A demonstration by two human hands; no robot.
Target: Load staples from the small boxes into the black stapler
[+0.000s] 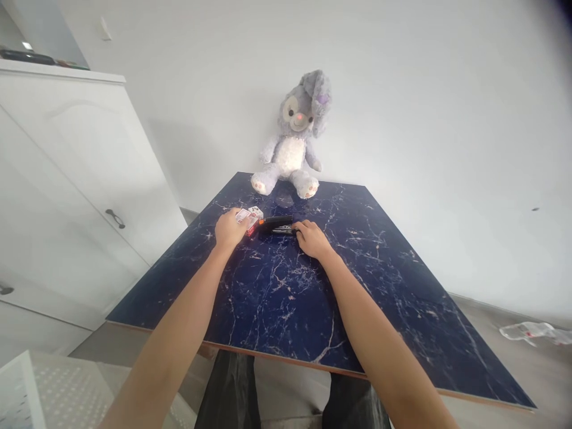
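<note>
My left hand [229, 230] is closed around a small red-and-white box [251, 225] over the dark blue table [277, 298]. Just behind that box is another small white box with printing [256, 211]. A black stapler [277, 224] with an orange patch at its left end lies between my hands. Its left end is close to the red-and-white box; I cannot tell if they touch. The fingers of my right hand [311, 238] are curled on the stapler's right end, and the thumb side is partly hidden.
A grey plush rabbit [290, 152] sits at the table's far edge against the white wall. On the left stands a white cabinet [80, 161], with a white perforated container [67, 387] below it. A clear plastic item [527, 330] lies on the floor at right.
</note>
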